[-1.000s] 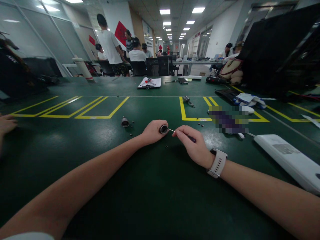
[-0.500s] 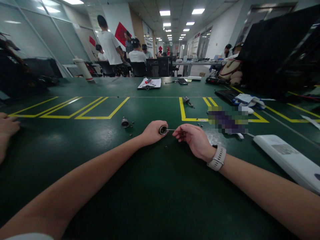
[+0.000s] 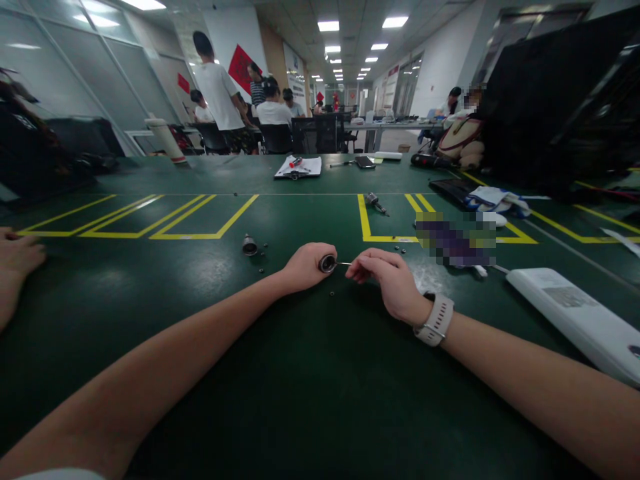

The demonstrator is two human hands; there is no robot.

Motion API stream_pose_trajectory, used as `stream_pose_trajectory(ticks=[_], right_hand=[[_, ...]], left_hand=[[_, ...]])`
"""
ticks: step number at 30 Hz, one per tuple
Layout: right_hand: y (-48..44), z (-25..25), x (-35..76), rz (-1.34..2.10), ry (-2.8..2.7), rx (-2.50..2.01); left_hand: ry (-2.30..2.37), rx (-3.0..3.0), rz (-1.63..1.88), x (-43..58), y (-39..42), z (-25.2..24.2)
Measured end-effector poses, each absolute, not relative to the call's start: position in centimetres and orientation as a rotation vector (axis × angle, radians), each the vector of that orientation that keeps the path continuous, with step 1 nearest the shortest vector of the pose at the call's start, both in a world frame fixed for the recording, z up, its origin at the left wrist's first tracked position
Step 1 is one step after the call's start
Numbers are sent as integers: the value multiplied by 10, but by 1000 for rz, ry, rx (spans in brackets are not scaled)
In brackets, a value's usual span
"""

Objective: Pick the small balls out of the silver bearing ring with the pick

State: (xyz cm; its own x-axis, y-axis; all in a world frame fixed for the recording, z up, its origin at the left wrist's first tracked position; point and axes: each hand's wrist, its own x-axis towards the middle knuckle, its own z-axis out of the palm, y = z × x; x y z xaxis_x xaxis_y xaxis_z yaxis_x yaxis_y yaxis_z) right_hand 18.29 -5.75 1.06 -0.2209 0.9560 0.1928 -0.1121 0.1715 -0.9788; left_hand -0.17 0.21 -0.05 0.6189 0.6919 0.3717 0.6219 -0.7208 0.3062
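My left hand (image 3: 307, 267) is closed round a round metal part (image 3: 327, 263), whose hollow open end faces me. From the right, my right hand (image 3: 385, 273) pinches a thin metal rod (image 3: 343, 264); its tip meets the side of the round part, and its other end is hidden in my fingers. A small dark ring (image 3: 332, 293) lies on the table just below the hands. Left of them stands a dark metal cup-shaped part (image 3: 249, 245), with several tiny parts scattered beside it. More tiny rings (image 3: 400, 250) lie beyond my right hand.
Another metal piece with a shaft (image 3: 376, 203) lies inside yellow tape on the green table (image 3: 320, 387). A white power strip (image 3: 570, 313) is at the right. Farther back are a clipboard (image 3: 299, 168) and a phone (image 3: 365, 162). Another person's hand (image 3: 23, 253) rests at the left edge.
My right hand has shifted and turned slightly, its fingers more closed round the rod. The round part in my left hand has moved a little. The other person's hand has edged rightward.
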Motion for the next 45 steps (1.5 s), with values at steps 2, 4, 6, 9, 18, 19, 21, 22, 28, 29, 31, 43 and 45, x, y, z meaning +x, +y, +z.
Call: stream_pose_trajectory(ticks=[2, 4, 6, 9, 18, 19, 21, 22, 28, 29, 31, 43, 45], right_hand=[[-53, 9, 184, 1344, -1313, -886], [-49, 8, 185, 1396, -1251, -886], [-48, 7, 185, 1426, -1218, -880], [-50, 5, 185, 1418, -1207, -862], [-60, 6, 181, 1304, -1315, -850], [-59, 6, 181, 1323, -1300, -848], [-57, 7, 182, 1370, -1253, -844], [-55, 7, 182, 1396, -1227, -842], [-50, 4, 184, 1462, -1153, -831], [-50, 3, 184, 1448, -1156, -828], [-52, 2, 183, 1400, -1181, -820], [-55, 7, 183, 1416, -1178, -832], [-54, 7, 183, 1440, -1152, -829]], left_hand=[[1086, 2696, 699, -2, 2, 0], [1080, 2681, 697, -1, 2, 0], [1076, 2658, 711, -1, 2, 0], [1078, 2630, 743, -1, 2, 1], [1151, 2620, 796, -1, 1, 1], [1147, 2622, 804, -2, 1, 1], [1130, 2624, 820, -2, 0, 1], [1118, 2622, 830, -2, 0, 1], [1104, 2591, 838, -1, -1, 2], [1116, 2587, 846, -1, -1, 2], [1137, 2587, 862, -1, 0, 1], [1122, 2627, 855, -1, 1, 0], [1113, 2625, 849, -1, 1, 1]])
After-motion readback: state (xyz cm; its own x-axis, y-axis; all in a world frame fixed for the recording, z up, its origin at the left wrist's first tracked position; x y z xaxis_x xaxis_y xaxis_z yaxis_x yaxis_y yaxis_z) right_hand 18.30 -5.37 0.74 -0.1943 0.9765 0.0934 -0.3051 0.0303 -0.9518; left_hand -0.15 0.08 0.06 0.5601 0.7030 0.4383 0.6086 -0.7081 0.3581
